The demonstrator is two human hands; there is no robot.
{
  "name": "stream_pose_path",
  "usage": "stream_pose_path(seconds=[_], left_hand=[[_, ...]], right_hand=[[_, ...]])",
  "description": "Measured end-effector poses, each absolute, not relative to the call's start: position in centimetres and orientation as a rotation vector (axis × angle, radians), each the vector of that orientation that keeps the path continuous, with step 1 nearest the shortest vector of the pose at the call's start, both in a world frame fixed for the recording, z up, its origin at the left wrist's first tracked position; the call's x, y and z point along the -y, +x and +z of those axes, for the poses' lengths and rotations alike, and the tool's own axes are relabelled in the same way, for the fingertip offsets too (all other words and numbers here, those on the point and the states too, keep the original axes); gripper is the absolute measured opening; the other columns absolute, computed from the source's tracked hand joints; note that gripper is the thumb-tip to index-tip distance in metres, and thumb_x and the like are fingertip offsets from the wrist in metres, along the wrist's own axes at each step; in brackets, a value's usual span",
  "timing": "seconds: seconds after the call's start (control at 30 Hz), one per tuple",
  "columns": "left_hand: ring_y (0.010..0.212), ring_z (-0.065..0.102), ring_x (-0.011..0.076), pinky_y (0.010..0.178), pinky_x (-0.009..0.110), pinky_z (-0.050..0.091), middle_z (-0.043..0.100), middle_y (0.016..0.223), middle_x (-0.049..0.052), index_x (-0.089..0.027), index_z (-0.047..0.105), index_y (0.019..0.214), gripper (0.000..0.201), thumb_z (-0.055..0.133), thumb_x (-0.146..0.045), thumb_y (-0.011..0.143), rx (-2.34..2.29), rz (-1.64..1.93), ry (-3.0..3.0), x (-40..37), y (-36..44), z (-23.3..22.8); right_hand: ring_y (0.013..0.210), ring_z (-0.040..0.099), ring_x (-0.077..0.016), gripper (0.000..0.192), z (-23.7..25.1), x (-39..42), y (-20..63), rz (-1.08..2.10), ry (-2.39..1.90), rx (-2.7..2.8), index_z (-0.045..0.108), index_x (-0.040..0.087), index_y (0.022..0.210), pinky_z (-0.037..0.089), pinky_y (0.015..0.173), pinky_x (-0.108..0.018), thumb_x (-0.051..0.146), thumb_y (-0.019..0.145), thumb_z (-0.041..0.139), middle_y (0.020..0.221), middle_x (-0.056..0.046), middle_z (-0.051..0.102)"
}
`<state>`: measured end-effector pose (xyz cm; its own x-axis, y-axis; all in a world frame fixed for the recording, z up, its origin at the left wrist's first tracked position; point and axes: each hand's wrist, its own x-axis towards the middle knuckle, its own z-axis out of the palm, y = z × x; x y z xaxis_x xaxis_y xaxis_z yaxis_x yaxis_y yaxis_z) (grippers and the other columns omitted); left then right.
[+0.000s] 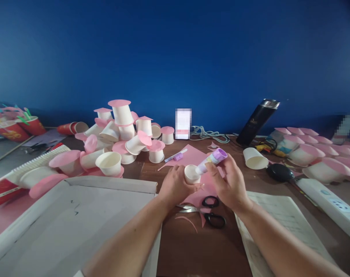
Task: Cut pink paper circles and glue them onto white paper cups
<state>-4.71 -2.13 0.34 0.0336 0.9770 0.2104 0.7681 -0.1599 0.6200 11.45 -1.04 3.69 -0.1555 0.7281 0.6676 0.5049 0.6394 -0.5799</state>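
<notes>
Well, a big blue wall (175, 57) stands behind a brown table (203, 254). Flat white cardboard (91, 223) fills the front left. Past it is a messy pile of white cups (123, 114) with pink rounds. The left hand (173, 182) and right hand (228, 182) are close together. Black-handled scissors (193, 209) lie near them. Left fingers curl around a small cup (191, 176). Right fingers hold a purple glue stick (211, 161), tilted down at that cup's rim; I cannot tell if they touch. A tiny purple cap (178, 157) lies beyond.
</notes>
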Motion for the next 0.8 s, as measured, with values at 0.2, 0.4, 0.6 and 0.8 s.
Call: stream_pose_path(seconds=[0.2,0.4,0.6,0.8], left_hand=[[0.093,0.059,0.0284,0.079,0.040,0.047,0.064,0.095,0.011,-0.017,0.056,0.089,0.041,0.072,-0.049,0.067,-1.811,0.831,1.989,2.0,-4.7,0.2],[0.092,0.059,0.0277,0.078,0.039,0.047,0.064,0.095,0.010,-0.018,0.055,0.090,0.044,0.072,-0.050,0.066,-1.836,0.839,2.015,2.0,-4.6,0.0],[0.090,0.060,0.0282,0.077,0.039,0.047,0.063,0.096,0.011,-0.018,0.055,0.091,0.047,0.074,-0.051,0.064,-1.865,0.822,2.012,2.1,-4.7,0.0],[0.094,0.060,0.0297,0.080,0.040,0.047,0.064,0.098,0.011,-0.017,0.055,0.091,0.048,0.074,-0.052,0.064,-1.869,0.818,2.041,2.0,-4.7,-0.2]], right_hand=[[0.072,0.055,-0.0188,0.013,3.4,1.4,11.6,0.101,-0.942,2.039,0.049,0.022,0.094,0.045,0.069,-0.033,0.034,0.091,0.053,0.081,-0.003,0.058],[0.069,0.052,-0.0194,0.012,3.3,0.7,11.7,-0.079,-1.001,2.049,0.045,0.022,0.088,0.043,0.068,-0.034,0.032,0.090,0.051,0.075,-0.002,0.054],[0.063,0.051,-0.0175,0.014,3.4,0.6,11.7,-0.053,-1.076,1.932,0.046,0.022,0.088,0.042,0.063,-0.032,0.034,0.089,0.053,0.071,0.000,0.052],[0.072,0.057,-0.0183,0.014,3.1,0.3,11.7,0.056,-1.025,1.947,0.049,0.021,0.093,0.044,0.067,-0.031,0.034,0.090,0.054,0.080,-0.002,0.058]])
